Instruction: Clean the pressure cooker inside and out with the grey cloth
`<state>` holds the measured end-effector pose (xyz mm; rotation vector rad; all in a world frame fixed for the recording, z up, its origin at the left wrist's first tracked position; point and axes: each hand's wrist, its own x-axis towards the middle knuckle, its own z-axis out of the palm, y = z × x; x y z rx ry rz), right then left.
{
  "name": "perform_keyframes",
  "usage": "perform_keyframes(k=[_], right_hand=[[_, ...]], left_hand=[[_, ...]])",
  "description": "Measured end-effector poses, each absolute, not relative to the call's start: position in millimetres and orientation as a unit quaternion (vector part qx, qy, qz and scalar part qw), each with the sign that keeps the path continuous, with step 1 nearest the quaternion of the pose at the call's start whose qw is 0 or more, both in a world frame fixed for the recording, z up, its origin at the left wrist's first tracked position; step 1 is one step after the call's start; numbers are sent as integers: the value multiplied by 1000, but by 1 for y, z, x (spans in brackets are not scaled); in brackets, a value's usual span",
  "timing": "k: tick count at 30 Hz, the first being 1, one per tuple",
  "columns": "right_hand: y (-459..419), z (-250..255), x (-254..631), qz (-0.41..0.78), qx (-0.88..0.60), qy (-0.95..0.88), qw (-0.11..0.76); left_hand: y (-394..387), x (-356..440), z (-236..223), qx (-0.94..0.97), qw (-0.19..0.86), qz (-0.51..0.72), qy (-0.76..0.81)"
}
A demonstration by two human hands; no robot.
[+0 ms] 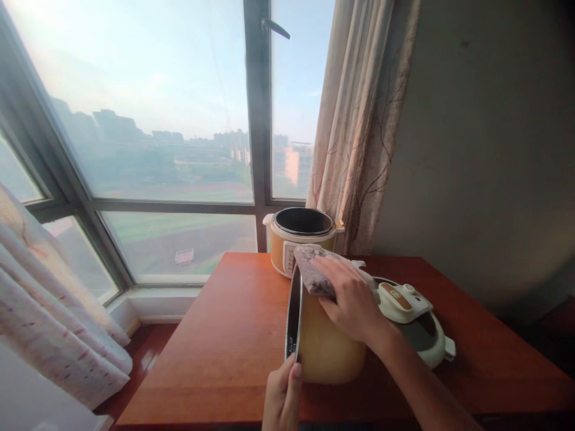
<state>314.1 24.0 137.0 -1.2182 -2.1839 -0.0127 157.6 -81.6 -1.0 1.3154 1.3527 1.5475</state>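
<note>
A yellow inner pot [326, 344] lies tipped on its side on the wooden table [224, 341], its dark mouth facing left. My left hand [282, 398] grips the pot's rim at the bottom, thumb against the outside. My right hand [353, 302] presses a grey cloth [312, 269] against the pot's upper outer wall, fingers flat over the cloth. Behind stands the yellow-and-white cooker body [302, 238], open, with a dark cavity.
The white cooker lid [415, 320] lies on the table just right of the pot, under my right forearm. A patterned curtain [359, 131] hangs behind the cooker; a large window [157, 120] fills the left. Another curtain [54, 305] hangs at lower left.
</note>
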Motion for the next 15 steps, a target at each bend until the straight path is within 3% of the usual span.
perform_keyframes(k=[7, 15], right_hand=[[-41, 93, 307, -113, -424, -822, 362], [-78, -2, 293, -168, -469, -766, 406]], left_hand=[[-71, 157, 14, 520, 415, 590, 457], [-72, 158, 0, 502, 473, 586, 425]])
